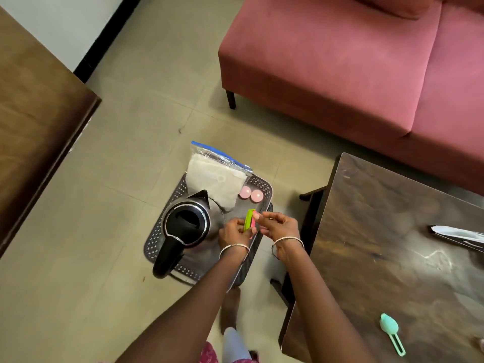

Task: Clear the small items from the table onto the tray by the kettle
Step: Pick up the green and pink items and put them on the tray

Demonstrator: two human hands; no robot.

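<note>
Far left, a brown wooden cabinet top (34, 127), then bare tiled floor. Centre, on the floor: a dark tray (157, 231) with a perforated rim. The kettle (187, 224) stands on the tray's left half, steel body, black lid and handle, handle pointing near. Beyond it a zip bag (217, 176) with white cloth inside lies partly over the tray's far edge. Just right of the bag, two pink round pieces (245, 192) sit side by side on the tray. Both hands hover over the tray's right part, right of the kettle. Left hand (234, 234), fingers curled, grips the near end of a small green item (248, 220). Right hand (277, 226), fingers curled in, thumb tip pinching a small pink item (253, 224) that lies against the green one; exact grip hard to tell. Both items are above the tray, not set down. A thin bangle (234, 248) on each wrist. A bare foot (230, 305) on the floor near the tray. To the right, the dark wooden table (392, 231) with a teal scoop (390, 328) near its near edge and a white packet (461, 234) at the right edge, well apart. Far right, a pink sofa (340, 61).
</note>
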